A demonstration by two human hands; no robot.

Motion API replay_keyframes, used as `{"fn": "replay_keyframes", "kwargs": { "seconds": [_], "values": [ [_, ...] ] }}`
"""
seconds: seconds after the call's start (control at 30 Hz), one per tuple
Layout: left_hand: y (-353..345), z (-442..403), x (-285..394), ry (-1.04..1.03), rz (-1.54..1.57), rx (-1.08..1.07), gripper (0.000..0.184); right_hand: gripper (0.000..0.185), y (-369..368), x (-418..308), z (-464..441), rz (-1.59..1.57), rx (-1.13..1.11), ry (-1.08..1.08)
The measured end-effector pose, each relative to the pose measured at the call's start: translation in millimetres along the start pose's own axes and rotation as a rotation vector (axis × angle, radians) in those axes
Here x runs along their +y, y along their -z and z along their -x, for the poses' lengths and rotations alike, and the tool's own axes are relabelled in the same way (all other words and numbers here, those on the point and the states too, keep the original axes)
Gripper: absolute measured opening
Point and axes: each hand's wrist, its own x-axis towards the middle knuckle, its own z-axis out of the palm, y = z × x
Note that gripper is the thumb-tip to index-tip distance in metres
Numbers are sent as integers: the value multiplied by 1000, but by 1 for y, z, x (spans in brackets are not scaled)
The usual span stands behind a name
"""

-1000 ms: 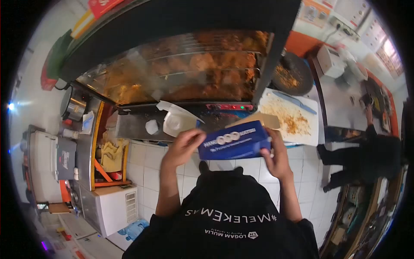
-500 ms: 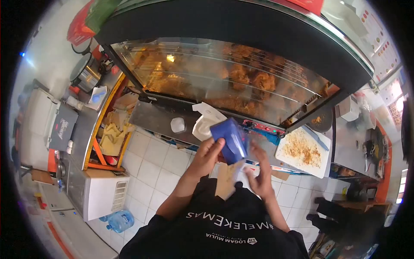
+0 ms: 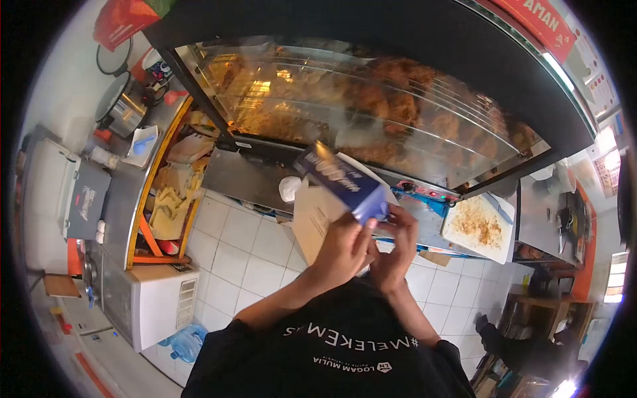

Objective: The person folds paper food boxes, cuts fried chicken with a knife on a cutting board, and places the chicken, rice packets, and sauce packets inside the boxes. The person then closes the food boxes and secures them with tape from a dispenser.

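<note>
A dark blue printed cardboard box (image 3: 342,180) with large pale lettering is held tilted in front of my chest. My left hand (image 3: 344,244) grips its near end with thumb and fingers. My right hand (image 3: 394,247) is closed on the same end, fingers curled at the edge; its fingertips are partly hidden. A plain brown cardboard panel (image 3: 310,222) with faint print slants down to the left of the box. Whether it is joined to the box I cannot tell. A small white round item (image 3: 289,189) lies on the counter left of the box.
A glass display warmer (image 3: 292,99) with fried food stands ahead on the metal counter (image 3: 242,178). To the right, a white cutting board (image 3: 464,239) holds crumbs and a knife. A shelf with cardboard (image 3: 174,205) stands left, near a water bottle (image 3: 186,341). Someone in dark clothes (image 3: 531,348) is behind right.
The blue box has turned so its lettering shows, and the brown panel now sticks out leftward. My right hand has come in from beside the box onto its near end.
</note>
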Motion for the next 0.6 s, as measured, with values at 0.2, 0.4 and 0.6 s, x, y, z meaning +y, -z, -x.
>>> {"fn": "replay_keyframes", "kwargs": {
  "seconds": [0.2, 0.4, 0.6],
  "values": [
    [11, 3, -22, -485, -549, -731, 13, 114, 65, 14, 41, -759, -76, -497],
    [-14, 2, -73, -922, -458, -464, 9, 88, 80, 66, 106, -849, 517, -1078],
    [82, -38, -215, -140, -694, -151, 47, 73, 44, 197, 209, -868, 743, -1005]
  ]
}}
